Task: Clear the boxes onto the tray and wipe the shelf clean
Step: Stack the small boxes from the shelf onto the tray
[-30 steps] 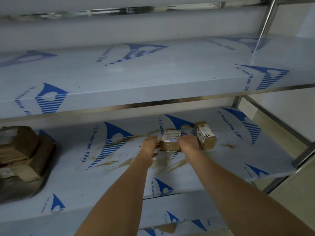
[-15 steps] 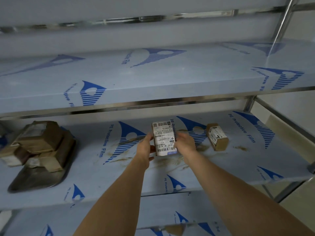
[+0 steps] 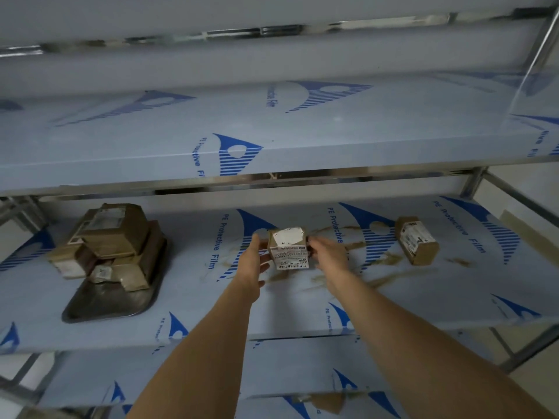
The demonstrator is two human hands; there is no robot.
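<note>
Head view: left hand (image 3: 257, 258) and right hand (image 3: 325, 255) pinch a box (image 3: 289, 249) by its sides above mid shelf (image 3: 272, 316). Tray (image 3: 99, 306) at the left end is piled high; adding this could topple the stack. Another box (image 3: 417, 240) sits toward the right end among smears.

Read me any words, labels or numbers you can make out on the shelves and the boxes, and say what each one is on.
"PE Protective Film": printed in blue, repeated on the middle shelf.
"Protective Film", partly cut off: upper shelf.
Held box, between left hand and right hand: printed label, too blurred.
Box on the shelf: label too small.
Boxes on the tray: labels unreadable.
</note>
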